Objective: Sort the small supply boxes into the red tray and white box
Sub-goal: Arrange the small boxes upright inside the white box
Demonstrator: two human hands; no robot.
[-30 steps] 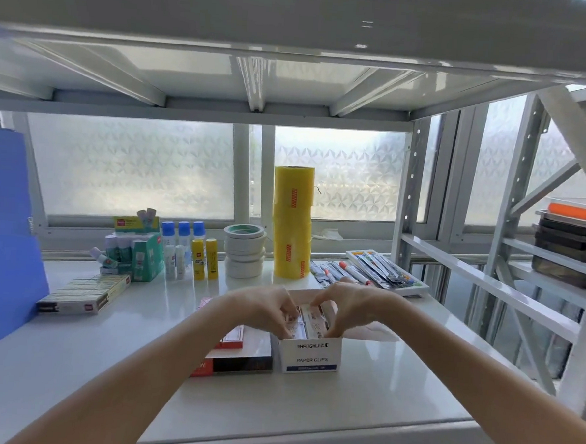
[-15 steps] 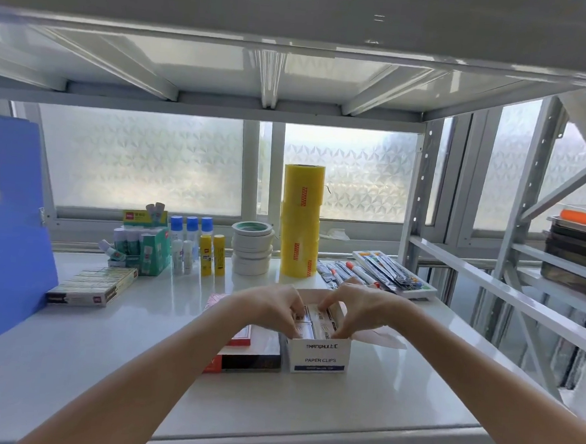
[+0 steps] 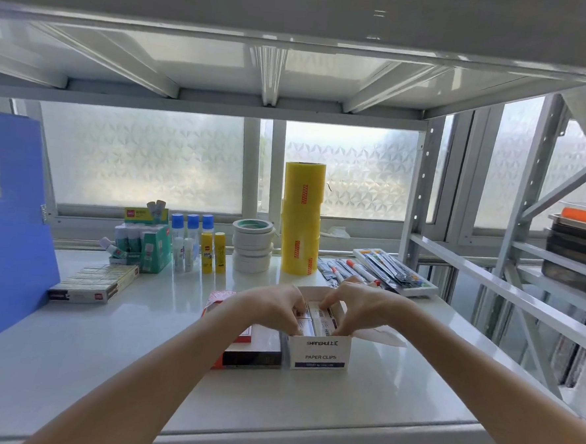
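A white box (image 3: 321, 352) printed "PAPER CLIPS" stands open at the middle of the shelf, with small supply boxes (image 3: 320, 321) packed inside. My left hand (image 3: 272, 309) and my right hand (image 3: 358, 306) both reach into its top, fingers curled on the small boxes there. Whether either hand grips one or only presses on it cannot be told. Touching the white box's left side lies a red tray (image 3: 247, 354) with a dark front; my left hand and forearm hide most of it.
At the back stand a yellow tape stack (image 3: 301, 219), white tape rolls (image 3: 251, 245), glue sticks (image 3: 211, 247) and a green display box (image 3: 149, 247). A flat staple carton (image 3: 95, 283) and blue folder (image 3: 6, 225) lie left; a pen tray (image 3: 395, 271) lies right.
Both hands stay in the white box, fingers shifting slightly on the small boxes. The view has drifted a little, so the scene sits slightly further right in frame.
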